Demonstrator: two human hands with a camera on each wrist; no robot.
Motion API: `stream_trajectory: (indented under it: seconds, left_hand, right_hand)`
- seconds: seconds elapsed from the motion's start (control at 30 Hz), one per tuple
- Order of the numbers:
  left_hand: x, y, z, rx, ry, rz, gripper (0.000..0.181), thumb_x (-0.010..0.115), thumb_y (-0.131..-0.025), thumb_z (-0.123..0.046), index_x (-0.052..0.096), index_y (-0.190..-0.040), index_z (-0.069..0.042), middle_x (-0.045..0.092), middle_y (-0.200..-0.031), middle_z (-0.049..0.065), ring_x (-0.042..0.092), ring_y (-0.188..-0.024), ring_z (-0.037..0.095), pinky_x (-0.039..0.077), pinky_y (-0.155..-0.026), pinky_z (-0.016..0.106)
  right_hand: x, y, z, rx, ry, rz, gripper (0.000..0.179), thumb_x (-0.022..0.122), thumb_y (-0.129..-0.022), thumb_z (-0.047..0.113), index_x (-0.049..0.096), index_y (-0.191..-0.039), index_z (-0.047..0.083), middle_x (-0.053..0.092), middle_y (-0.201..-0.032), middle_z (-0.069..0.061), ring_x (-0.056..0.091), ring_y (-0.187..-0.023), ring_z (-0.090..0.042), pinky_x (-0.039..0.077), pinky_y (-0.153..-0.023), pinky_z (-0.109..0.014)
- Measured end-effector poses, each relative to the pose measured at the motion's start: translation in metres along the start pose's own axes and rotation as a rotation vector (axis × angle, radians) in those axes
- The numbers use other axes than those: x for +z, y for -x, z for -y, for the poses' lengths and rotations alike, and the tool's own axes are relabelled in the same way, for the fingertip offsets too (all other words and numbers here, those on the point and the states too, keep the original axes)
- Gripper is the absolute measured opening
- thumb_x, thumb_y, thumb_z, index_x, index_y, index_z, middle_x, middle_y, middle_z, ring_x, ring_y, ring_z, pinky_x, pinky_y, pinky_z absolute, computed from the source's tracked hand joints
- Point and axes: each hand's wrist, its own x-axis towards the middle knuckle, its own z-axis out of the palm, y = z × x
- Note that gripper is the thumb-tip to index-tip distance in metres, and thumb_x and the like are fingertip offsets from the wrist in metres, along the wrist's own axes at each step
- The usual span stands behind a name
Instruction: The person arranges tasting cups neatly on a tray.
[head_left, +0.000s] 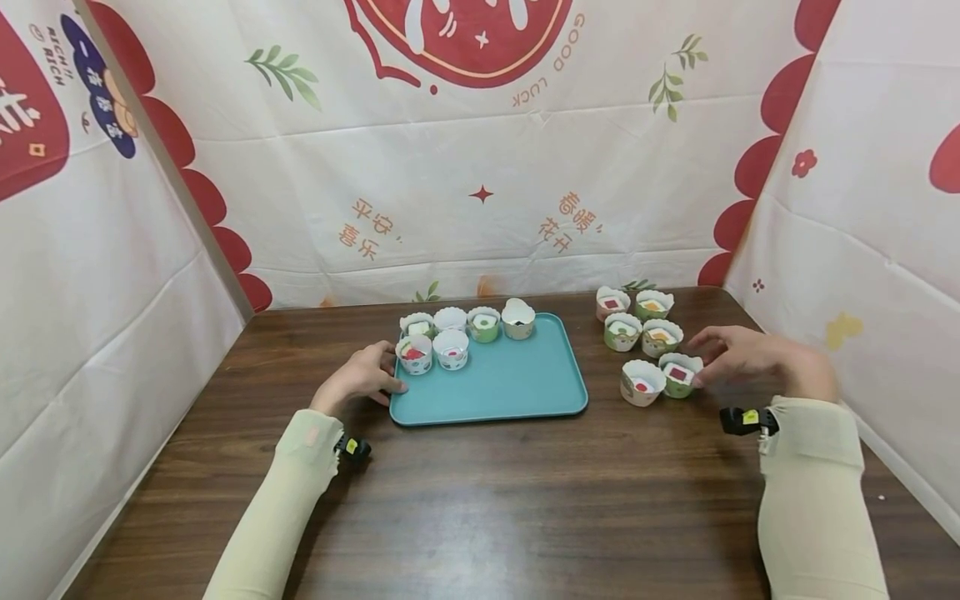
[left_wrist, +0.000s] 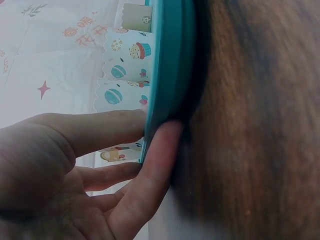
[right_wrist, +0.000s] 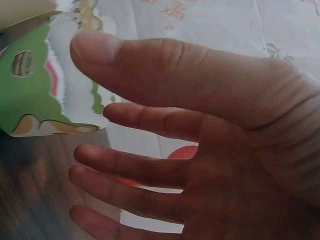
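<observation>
Behind and beside the wood-grained counter (head_left: 487, 500), creased white cloth (head_left: 480, 150) with scalloped red borders, green sprigs and orange characters. Set on the counter, a shallow blue-green tray (head_left: 517, 375), round-cornered and smooth, probably stiff moulded plastic and rather slick. Pinched at its left rim by the left hand (head_left: 363, 375), with digits on either side of the edge. Along the tray's far side and left end, six printed paper baking cups (head_left: 483, 333). To the right of the tray, directly on the counter, six more, among them a green baking cup (head_left: 678, 390) at the cluster's front right, beside a pale baking cup (head_left: 642, 397). At its right side, the right hand (head_left: 750, 354), fingers spread and fairly straight, thumb overlapping the rim in the right wrist view; hard to tell whether touching. Judge the green cup light, thin-walled and easily dented, with a wavy rim likely to buckle. Best taken gently by opposite sides of the wall, and kept level for the white square piece (head_left: 678, 373) with a red patch inside.
</observation>
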Motion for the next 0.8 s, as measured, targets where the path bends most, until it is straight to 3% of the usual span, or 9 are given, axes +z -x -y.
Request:
stream_trajectory:
  seconds: [0.27,0.47,0.8]
  left_hand:
    - [0.001,0.001,-0.002,-0.009,0.003,-0.004,0.074,0.076,-0.090,-0.002,0.034,-0.152,0.003,0.054,-0.131,0.030,0.067,-0.100,0.031,0.066,-0.073,0.038]
    - [0.002,0.001,-0.001,-0.008,0.014,-0.006,0.072,0.074,-0.091,-0.001,0.035,-0.152,0.003,0.055,-0.127,0.028,0.067,-0.097,0.030,0.066,-0.074,0.039]
    - [0.002,-0.001,-0.001,-0.009,0.000,-0.005,0.070,0.072,-0.093,-0.001,0.034,-0.153,0.002,0.055,-0.126,0.027,0.066,-0.099,0.030,0.066,-0.073,0.038]
  right_hand:
    - [0.004,-0.006,0.005,0.043,0.001,0.060,0.078,0.080,-0.087,0.024,0.038,-0.144,-0.010,0.052,-0.132,-0.038,0.061,-0.111,-0.034,0.061,-0.084,-0.050]
    - [0.009,-0.010,0.009,0.106,-0.048,0.089,0.086,0.083,-0.085,0.022,0.033,-0.147,-0.010,0.036,-0.141,-0.044,0.053,-0.119,-0.043,0.060,-0.086,-0.050]
    - [0.011,-0.015,0.008,0.144,-0.049,0.112,0.089,0.085,-0.083,0.018,0.031,-0.148,-0.011,0.027,-0.150,-0.044,0.047,-0.125,-0.047,0.060,-0.089,-0.052]
